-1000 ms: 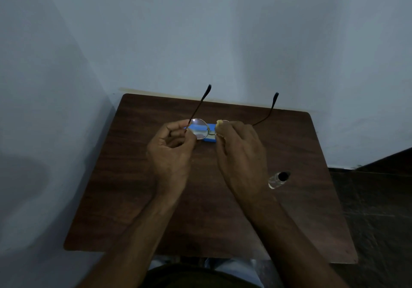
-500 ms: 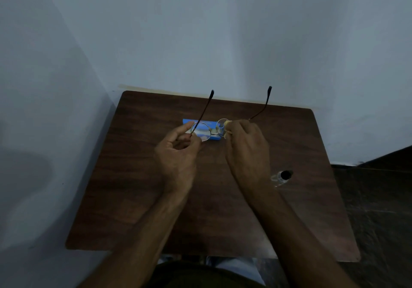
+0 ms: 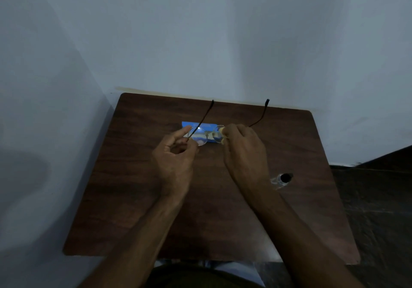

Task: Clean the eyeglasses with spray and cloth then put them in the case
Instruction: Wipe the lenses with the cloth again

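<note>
Above the middle of the dark wooden table, held clear of the surface: round wire-rimmed eyeglasses, temples open and pointing away toward the wall. Behind and below them, a blue case lying flat on the tabletop. Off to the right, near the table's edge and well apart, a small clear spray bottle with a dark cap.

Wiping step, by the look of it. Best done with light circular strokes across the right lens, both faces pinched through the cloth, no pressure on the thin bridge. Worth bracing the frame at the hinge rather than the lens, to avoid fresh smudges on the left glass.

Left hand pinching the frame's left edge near the hinge between thumb and forefinger, remaining fingers curled. Right hand closed over a pale yellowish cloth, pressed on the right lens, knuckles up. Both forearms angled inward from the lower edge.
</note>
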Action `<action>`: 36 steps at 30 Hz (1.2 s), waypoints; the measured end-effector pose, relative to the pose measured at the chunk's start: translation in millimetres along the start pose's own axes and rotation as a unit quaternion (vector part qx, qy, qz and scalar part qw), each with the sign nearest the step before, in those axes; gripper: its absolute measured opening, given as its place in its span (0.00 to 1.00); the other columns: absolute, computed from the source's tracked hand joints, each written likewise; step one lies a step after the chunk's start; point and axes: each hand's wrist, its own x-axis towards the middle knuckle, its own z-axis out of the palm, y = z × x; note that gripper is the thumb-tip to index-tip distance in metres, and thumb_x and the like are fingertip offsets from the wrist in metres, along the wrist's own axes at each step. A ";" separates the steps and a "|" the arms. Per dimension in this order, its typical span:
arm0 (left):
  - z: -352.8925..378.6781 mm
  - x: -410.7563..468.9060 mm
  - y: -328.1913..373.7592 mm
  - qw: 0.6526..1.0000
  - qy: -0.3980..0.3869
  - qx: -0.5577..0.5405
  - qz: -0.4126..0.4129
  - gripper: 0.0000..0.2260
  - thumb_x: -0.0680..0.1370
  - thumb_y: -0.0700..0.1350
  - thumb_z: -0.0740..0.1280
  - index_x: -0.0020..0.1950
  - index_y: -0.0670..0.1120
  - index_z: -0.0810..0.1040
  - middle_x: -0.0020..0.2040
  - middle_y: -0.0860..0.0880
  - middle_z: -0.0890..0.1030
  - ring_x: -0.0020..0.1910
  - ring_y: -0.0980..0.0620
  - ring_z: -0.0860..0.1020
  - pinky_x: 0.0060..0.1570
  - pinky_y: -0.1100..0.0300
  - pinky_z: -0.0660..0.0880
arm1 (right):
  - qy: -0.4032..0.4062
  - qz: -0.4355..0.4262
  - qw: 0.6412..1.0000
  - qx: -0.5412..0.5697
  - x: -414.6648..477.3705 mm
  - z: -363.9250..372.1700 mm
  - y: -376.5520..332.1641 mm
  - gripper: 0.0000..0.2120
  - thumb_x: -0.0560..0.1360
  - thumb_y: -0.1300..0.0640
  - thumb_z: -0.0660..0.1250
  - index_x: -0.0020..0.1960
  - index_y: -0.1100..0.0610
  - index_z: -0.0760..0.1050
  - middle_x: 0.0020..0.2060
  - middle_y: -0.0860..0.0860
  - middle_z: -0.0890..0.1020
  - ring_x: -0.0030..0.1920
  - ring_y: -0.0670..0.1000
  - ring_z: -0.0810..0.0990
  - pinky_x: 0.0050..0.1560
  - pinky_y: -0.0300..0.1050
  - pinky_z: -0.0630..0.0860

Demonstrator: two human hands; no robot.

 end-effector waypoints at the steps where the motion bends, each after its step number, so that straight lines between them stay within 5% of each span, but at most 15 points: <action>1: 1.0 -0.9 -0.3 1.000 -0.011 0.009 0.010 0.16 0.75 0.35 0.77 0.61 0.47 0.86 0.48 0.50 0.87 0.46 0.50 0.87 0.47 0.59 0.85 | 0.005 0.011 1.000 -0.004 3.3 -0.3 2.0 0.09 0.73 0.66 0.72 0.51 0.59 0.79 0.48 0.55 0.83 0.45 0.56 0.79 0.41 0.42 0.65; 9: -5.4 -0.8 0.2 0.989 -0.037 0.067 0.123 0.20 0.75 0.32 0.75 0.64 0.49 0.85 0.50 0.49 0.84 0.47 0.50 0.85 0.50 0.61 0.83 | -0.009 0.014 0.999 0.032 10.0 1.8 2.6 0.10 0.76 0.66 0.70 0.56 0.58 0.80 0.53 0.54 0.83 0.49 0.55 0.80 0.45 0.46 0.75; 18: -7.2 -2.2 2.1 0.970 -0.053 0.108 0.210 0.21 0.75 0.31 0.76 0.65 0.45 0.84 0.48 0.48 0.83 0.46 0.52 0.84 0.49 0.63 0.82 | -0.025 -0.014 0.998 0.064 16.3 -2.9 -1.4 0.11 0.75 0.64 0.69 0.56 0.56 0.77 0.49 0.52 0.80 0.45 0.53 0.76 0.40 0.49 0.73; 22: -5.8 -5.7 -0.4 0.972 -0.052 0.102 0.206 0.21 0.74 0.30 0.76 0.65 0.45 0.84 0.47 0.48 0.83 0.45 0.51 0.84 0.48 0.61 0.82 | -0.051 0.010 0.998 0.047 23.8 -2.0 0.8 0.10 0.74 0.64 0.68 0.54 0.59 0.81 0.49 0.55 0.79 0.44 0.57 0.78 0.40 0.51 0.77; 31: 3.9 -6.4 -3.7 0.995 0.001 0.038 0.091 0.20 0.75 0.31 0.75 0.63 0.48 0.85 0.50 0.48 0.85 0.47 0.52 0.85 0.49 0.60 0.84 | -0.014 0.037 0.999 0.004 -0.4 7.5 -11.6 0.09 0.74 0.66 0.70 0.53 0.59 0.79 0.50 0.56 0.77 0.41 0.55 0.78 0.35 0.44 0.68; 36: 9.1 -2.6 -5.3 1.000 0.003 -0.013 0.010 0.18 0.75 0.32 0.74 0.61 0.48 0.87 0.49 0.48 0.87 0.47 0.47 0.86 0.50 0.45 0.85 | -0.013 0.057 0.998 -0.016 2.0 3.8 0.1 0.11 0.73 0.66 0.70 0.54 0.58 0.80 0.49 0.55 0.79 0.43 0.56 0.79 0.38 0.43 0.64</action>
